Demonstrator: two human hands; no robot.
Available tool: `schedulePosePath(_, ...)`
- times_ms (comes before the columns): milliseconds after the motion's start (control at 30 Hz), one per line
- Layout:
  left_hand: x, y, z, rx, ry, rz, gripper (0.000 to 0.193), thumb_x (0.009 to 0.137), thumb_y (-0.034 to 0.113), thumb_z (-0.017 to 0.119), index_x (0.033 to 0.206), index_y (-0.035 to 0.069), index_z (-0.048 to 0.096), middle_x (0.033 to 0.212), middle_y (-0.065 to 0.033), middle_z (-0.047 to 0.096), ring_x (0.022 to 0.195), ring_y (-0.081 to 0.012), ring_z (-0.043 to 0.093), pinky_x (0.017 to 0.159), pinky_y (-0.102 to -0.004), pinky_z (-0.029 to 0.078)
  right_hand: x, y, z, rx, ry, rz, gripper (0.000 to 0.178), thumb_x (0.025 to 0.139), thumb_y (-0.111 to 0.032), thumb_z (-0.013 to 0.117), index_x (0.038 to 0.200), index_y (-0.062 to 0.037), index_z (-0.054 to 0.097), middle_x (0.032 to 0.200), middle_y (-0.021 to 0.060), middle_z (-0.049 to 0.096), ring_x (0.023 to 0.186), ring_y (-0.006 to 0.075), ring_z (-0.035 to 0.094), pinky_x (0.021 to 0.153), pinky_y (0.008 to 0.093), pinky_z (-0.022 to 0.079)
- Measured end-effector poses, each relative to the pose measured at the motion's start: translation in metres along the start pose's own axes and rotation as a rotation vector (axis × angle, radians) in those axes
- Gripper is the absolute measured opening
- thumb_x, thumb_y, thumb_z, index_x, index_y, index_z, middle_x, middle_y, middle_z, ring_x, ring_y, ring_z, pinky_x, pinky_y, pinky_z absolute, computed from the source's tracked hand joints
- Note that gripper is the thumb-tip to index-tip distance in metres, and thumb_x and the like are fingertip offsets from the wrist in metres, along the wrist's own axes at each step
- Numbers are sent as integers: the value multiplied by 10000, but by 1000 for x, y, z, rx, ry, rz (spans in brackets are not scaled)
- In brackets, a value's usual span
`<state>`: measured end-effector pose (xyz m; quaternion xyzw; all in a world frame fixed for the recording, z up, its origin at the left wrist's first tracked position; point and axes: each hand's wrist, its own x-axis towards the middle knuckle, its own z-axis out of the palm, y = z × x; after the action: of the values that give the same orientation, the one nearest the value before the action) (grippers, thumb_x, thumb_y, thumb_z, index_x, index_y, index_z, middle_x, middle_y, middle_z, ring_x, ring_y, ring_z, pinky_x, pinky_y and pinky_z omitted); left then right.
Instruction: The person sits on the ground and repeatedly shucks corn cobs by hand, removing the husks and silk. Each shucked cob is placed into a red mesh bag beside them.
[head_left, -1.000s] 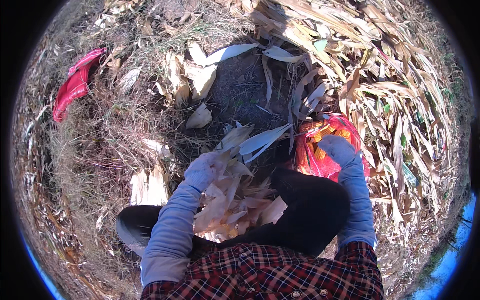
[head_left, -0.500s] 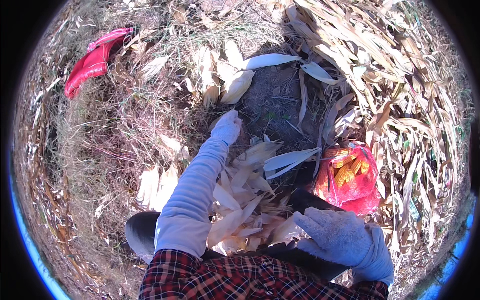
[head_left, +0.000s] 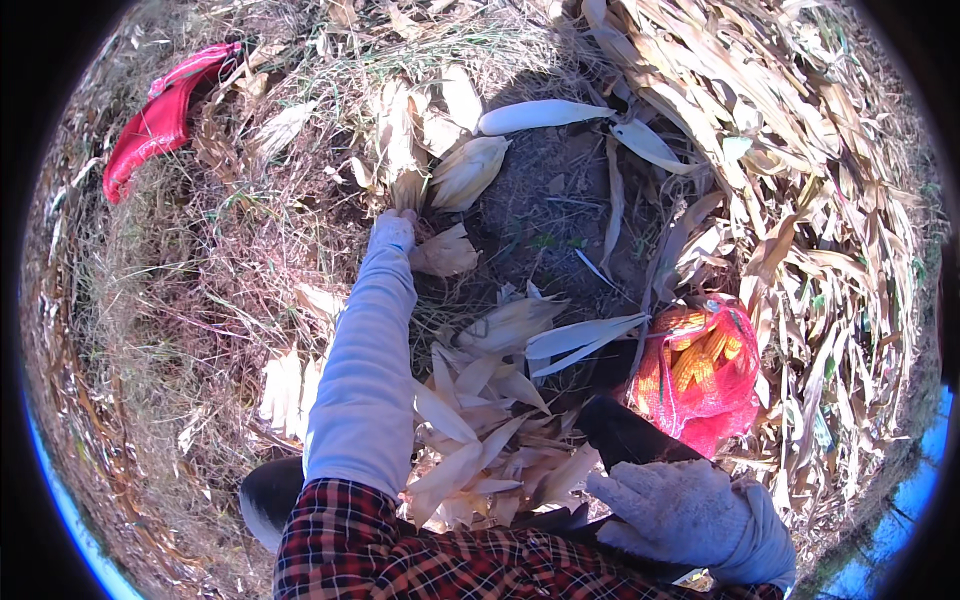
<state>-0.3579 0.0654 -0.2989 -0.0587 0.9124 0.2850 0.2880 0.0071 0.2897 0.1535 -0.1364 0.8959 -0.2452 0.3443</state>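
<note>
My left hand (head_left: 393,232), in a white glove, is stretched out in front of me. Its fingers are closed at the near end of a dry corn ear in its husk (head_left: 403,150); the glove partly hides the grip. Just right of that lies another husk-covered ear (head_left: 470,172), and a short piece of husk (head_left: 446,252) is beside my fingers. My right hand (head_left: 672,508), also gloved, is over my lap at the lower right, empty, its fingers loosely apart.
A red mesh bag (head_left: 735,385) of husked yellow corn cobs (head_left: 700,358) stands right of my leg. Loose husks (head_left: 475,425) are heaped between my legs. Dry stalks (head_left: 790,130) line the right side. A red sack (head_left: 160,120) lies at the far left.
My left hand has moved left and slightly forward to the husk-covered ear. The short piece of husk is now uncovered beside it. My right hand stays over my lap.
</note>
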Motion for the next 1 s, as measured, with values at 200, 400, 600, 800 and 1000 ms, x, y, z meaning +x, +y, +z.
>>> schedulePosePath(200,-97,27,-37,175,-114,146,481,1029,440,524,1253,40,669,1305,-273,640,1223,-435,605,1072,-499,471,-4,-16,6,-112,43,66,519,941,-415,671,1318,-75,562,921,67,606,761,257,683,578,405,536)
schedulePosePath(400,-147,5,-96,385,136,611,484,953,425,613,1279,73,682,1207,-238,691,1160,-422,651,1012,-503,512,-11,-22,19,-143,114,44,521,945,-370,684,1344,-49,587,1000,97,654,830,311,695,665,412,564)
schedulePosePath(600,-256,41,-231,-190,-532,703,572,869,489,725,1160,-2,753,1116,-188,747,1037,-305,710,945,-394,536,-14,-18,35,-250,388,-14,530,926,-372,712,1341,-58,615,1102,108,692,958,323,701,802,428,569)
schedulePosePath(800,-299,-37,-249,-957,-407,724,409,955,279,704,1203,-46,690,1216,-155,700,1096,-264,684,962,-385,536,25,-47,29,-211,509,-72,656,949,-460,676,1449,-55,552,1373,219,612,1276,384,592,1077,426,482)
schedulePosePath(1000,-318,-7,-207,-741,-353,1181,392,990,285,638,1225,-27,676,1261,-155,677,1144,-274,656,1033,-411,504,97,-53,112,1169,33,-209,803,941,-528,701,1521,-35,444,1437,171,566,1324,288,560,1102,415,467)
